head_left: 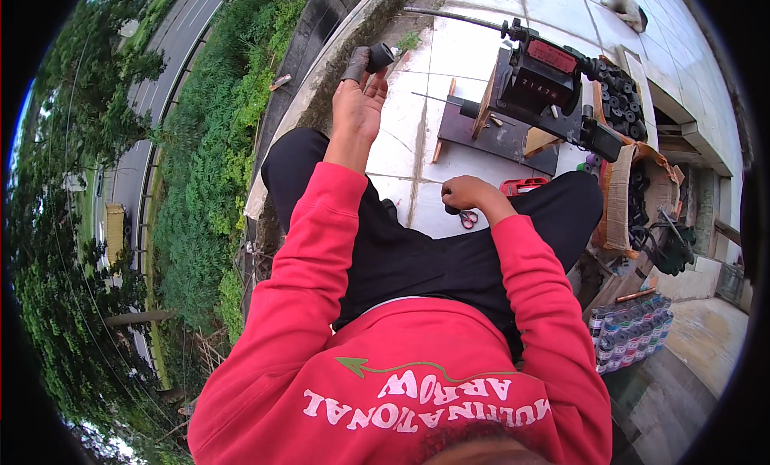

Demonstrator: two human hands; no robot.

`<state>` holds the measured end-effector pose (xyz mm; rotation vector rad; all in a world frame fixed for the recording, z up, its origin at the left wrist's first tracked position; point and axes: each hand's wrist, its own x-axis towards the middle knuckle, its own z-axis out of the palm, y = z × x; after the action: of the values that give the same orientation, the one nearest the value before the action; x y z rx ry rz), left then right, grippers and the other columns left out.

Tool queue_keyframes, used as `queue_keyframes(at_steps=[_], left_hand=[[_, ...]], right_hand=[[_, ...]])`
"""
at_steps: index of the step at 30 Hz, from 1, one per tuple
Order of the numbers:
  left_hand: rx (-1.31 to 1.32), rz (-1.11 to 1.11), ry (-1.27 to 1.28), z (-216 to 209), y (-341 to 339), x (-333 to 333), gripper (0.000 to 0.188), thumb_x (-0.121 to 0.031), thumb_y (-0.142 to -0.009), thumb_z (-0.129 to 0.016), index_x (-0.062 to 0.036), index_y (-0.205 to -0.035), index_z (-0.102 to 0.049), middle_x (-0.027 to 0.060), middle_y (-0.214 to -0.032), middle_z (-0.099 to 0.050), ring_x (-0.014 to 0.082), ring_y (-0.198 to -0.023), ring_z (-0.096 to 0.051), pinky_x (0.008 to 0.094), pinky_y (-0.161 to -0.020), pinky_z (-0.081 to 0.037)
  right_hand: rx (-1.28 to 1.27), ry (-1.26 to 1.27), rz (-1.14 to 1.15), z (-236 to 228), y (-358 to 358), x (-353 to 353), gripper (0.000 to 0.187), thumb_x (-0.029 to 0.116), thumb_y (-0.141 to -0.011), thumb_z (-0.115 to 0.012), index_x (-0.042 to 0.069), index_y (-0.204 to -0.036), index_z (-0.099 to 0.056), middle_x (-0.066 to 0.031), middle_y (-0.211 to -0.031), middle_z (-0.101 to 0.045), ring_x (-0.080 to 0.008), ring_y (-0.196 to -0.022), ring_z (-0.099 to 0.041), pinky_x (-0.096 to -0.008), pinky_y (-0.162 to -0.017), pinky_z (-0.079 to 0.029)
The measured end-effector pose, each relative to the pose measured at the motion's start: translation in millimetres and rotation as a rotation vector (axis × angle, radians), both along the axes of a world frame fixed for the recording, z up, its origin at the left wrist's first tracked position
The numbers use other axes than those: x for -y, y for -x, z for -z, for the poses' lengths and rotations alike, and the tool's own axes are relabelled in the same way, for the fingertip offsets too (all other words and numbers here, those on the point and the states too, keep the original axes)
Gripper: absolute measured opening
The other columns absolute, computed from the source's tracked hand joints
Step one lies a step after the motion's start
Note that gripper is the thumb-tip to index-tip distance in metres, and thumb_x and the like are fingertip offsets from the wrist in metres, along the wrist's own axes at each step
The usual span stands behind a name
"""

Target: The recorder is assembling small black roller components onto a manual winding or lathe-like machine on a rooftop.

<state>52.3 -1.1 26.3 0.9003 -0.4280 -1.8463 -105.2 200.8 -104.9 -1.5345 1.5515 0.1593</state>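
My left hand (361,96) is raised at the upper left, its thumb side wrapped in grey material. A small black cylinder, like a spool (380,58), is held at its fingertips. Over my lap, my right hand (472,194) is closed with its fingers curled down; a bit of something dark shows under them, too hidden to name. Just beside that hand lies a pair of red-handled scissors (468,219). Beyond it stands a black winding machine (545,76) with a counter and a long thin rod, fixed on a dark board (465,130).
A red object (523,185) lies near my right knee. At the right are a pile of black spools (619,100), an open cardboard box (618,196) and a pack of coloured spools (634,333). A low concrete wall (309,104) borders the tiled floor (393,148); an animal (627,10) lies far off.
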Motion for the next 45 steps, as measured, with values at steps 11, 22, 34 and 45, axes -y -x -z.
queue_keyframes(at_steps=[11, 22, 34, 45], left_hand=[[0.09, -0.018, -0.323, 132, 31, 84, 0.038, -0.022, -0.092, -0.076, -0.0044, -0.119, -0.055, 0.012, -0.107, -0.062, 0.0252, -0.088, -0.062, 0.0349, -0.071, -0.054], [0.377, 0.101, -0.324, 209, -1, 92, 0.036, -0.021, -0.098, -0.063, -0.0061, -0.129, -0.053, 0.0141, -0.121, -0.062, 0.0286, -0.088, -0.065, 0.0324, -0.066, -0.054], [0.326, 0.256, -0.365, 205, 19, 79, 0.05, -0.028, -0.093, -0.077, -0.0098, -0.131, -0.05, 0.0127, -0.123, -0.058, 0.0278, -0.092, -0.066, 0.0321, -0.068, -0.052], [0.44, 0.272, -0.33, 209, 39, 75, 0.05, -0.029, -0.088, -0.083, -0.0096, -0.124, -0.054, 0.0078, -0.113, -0.061, 0.0245, -0.088, -0.065, 0.0313, -0.066, -0.051]], right_hand=[[0.077, 0.095, 0.149, 2, 23, -25, 0.039, 0.028, -0.086, -0.056, 0.005, -0.11, -0.076, -0.0221, -0.107, -0.074, -0.0406, -0.1, -0.07, -0.0462, -0.09, -0.055], [0.033, 0.009, 0.138, 1, 25, -13, 0.039, 0.028, -0.087, -0.056, 0.008, -0.113, -0.076, -0.0181, -0.112, -0.075, -0.0376, -0.103, -0.07, -0.0441, -0.089, -0.055], [0.049, 0.019, 0.162, -6, 25, -15, 0.038, 0.027, -0.085, -0.057, 0.005, -0.109, -0.077, -0.0219, -0.109, -0.074, -0.0401, -0.102, -0.07, -0.047, -0.092, -0.054], [0.083, 0.039, 0.179, 11, 33, -24, 0.038, 0.028, -0.085, -0.058, 0.005, -0.109, -0.077, -0.0209, -0.109, -0.074, -0.0391, -0.102, -0.071, -0.0465, -0.091, -0.055]])
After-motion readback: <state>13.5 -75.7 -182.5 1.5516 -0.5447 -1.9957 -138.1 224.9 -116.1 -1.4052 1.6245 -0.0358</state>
